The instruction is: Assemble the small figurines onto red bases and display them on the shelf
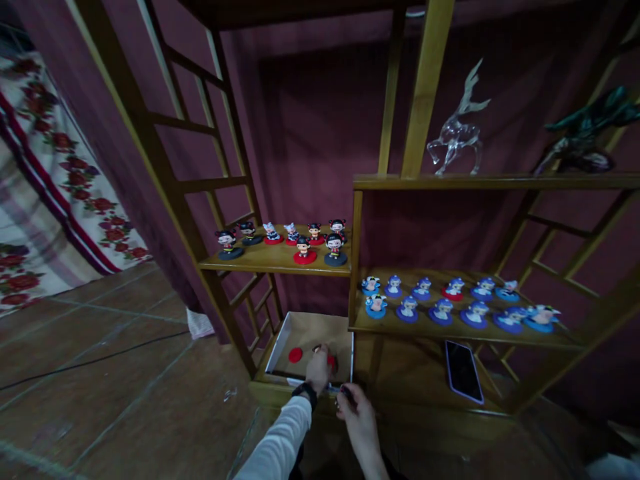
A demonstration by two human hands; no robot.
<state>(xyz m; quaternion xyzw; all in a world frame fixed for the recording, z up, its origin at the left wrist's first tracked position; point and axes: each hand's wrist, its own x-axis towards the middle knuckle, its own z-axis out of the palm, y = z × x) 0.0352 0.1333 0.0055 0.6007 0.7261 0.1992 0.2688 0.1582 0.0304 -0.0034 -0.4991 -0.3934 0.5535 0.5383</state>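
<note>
My left hand (319, 368), with a dark watch on its wrist, reaches down into a shallow white box (278, 344). Its fingers are closed at a red piece (332, 363), mostly hidden by the hand. A round red base (295, 355) lies flat in the box, left of that hand. Just outside the box's front right corner, my right hand (358, 412) is closed on a small dark piece (346, 393); it looks like a figurine's head, but most of it is covered.
Figurines on round bases, such as a red-based one (305, 251), stand on the left shelf (265, 259). More figurines (442, 311) fill the right shelf (430, 331). A phone (464, 371) lies below, and a clear deer statuette (457, 137) stands above.
</note>
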